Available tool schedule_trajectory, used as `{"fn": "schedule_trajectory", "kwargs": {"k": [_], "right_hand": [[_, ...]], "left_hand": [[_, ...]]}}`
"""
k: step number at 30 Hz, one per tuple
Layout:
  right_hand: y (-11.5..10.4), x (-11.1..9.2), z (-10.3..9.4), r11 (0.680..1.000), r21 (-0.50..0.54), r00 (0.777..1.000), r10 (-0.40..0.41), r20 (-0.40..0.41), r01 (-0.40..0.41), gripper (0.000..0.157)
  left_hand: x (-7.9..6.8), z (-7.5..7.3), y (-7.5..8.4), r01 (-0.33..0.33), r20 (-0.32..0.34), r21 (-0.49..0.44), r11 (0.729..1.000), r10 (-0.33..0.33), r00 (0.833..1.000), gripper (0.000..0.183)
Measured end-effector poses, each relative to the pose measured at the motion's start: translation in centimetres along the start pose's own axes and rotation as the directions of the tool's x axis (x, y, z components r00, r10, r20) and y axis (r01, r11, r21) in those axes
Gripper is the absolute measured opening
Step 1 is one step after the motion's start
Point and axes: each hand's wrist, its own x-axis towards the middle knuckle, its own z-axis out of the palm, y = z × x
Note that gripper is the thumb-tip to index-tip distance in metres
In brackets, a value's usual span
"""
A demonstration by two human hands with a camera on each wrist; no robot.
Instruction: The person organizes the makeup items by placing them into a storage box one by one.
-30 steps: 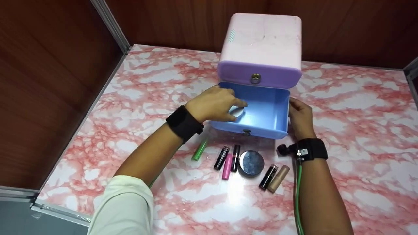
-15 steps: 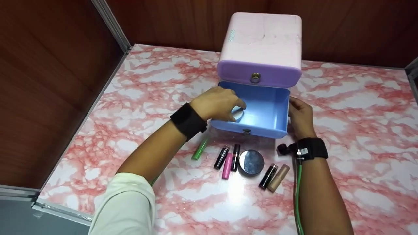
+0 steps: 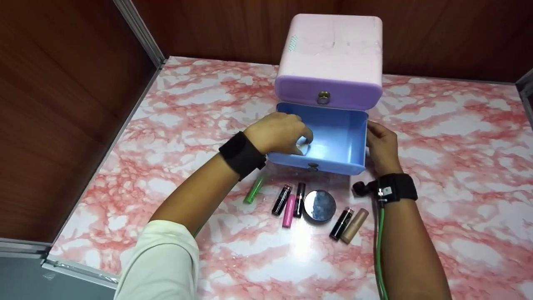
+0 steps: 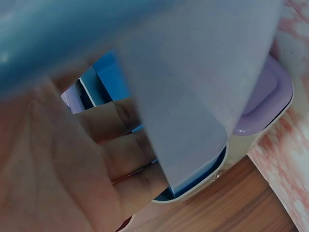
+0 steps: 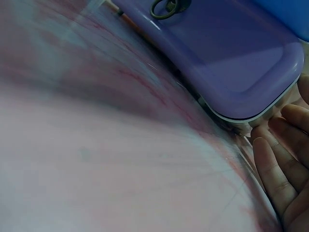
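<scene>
A pink case [image 3: 335, 46] with purple drawer fronts has its blue drawer [image 3: 352, 141] pulled out. My left hand [image 3: 279, 133] reaches over the drawer's left side. Its thumb and index finger pinch a pale round object [image 3: 303, 146] near the drawer's front left corner; the fingers cover much of it. In the left wrist view, the palm and bent fingers [image 4: 128, 150] show beside the drawer's pale wall [image 4: 188, 96]. My right hand [image 3: 383, 146] rests against the drawer's right outer side. In the right wrist view its fingers [image 5: 277, 164] lie beside a purple drawer [image 5: 231, 58].
In front of the drawer lie a green tube [image 3: 254, 190], a pink tube [image 3: 289, 211], several black tubes [image 3: 282, 200], a dark round compact [image 3: 320, 206] and a tan tube [image 3: 354, 226]. The marbled table [image 3: 166, 179] meets brown panels [image 3: 66, 83] at the left and back.
My left thumb and index finger have drawn closer around the pale round object, and the hand has shifted slightly right. The right hand stays against the drawer's side.
</scene>
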Motion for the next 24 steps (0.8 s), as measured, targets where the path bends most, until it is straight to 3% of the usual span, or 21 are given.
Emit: {"fn": "schedule_trajectory", "kwargs": {"k": [9,15,21,24], "right_hand": [[0.1,-0.1,0.0,0.999,0.053,1.0,0.009,0.0,-0.009,0.036],[0.1,-0.1,0.1,0.995,0.098,1.0,0.008,0.006,-0.008,0.037],[0.2,0.0,0.1,0.999,0.03,1.0,-0.019,-0.015,0.02,0.034],[0.1,0.1,0.0,1.0,-0.014,0.999,-0.024,-0.023,0.024,0.033]], "left_hand": [[0.0,0.1,0.0,0.006,-0.039,-0.011,1.0,-0.007,0.999,0.027],[-0.4,0.4,-0.2,0.004,-0.114,0.007,1.0,-0.003,0.993,0.03],[-1.7,0.3,0.7,-0.054,-0.266,0.05,0.997,0.066,0.962,0.01],[-2.7,0.1,1.3,-0.073,-0.322,0.063,0.995,0.09,0.943,0.01]]}}
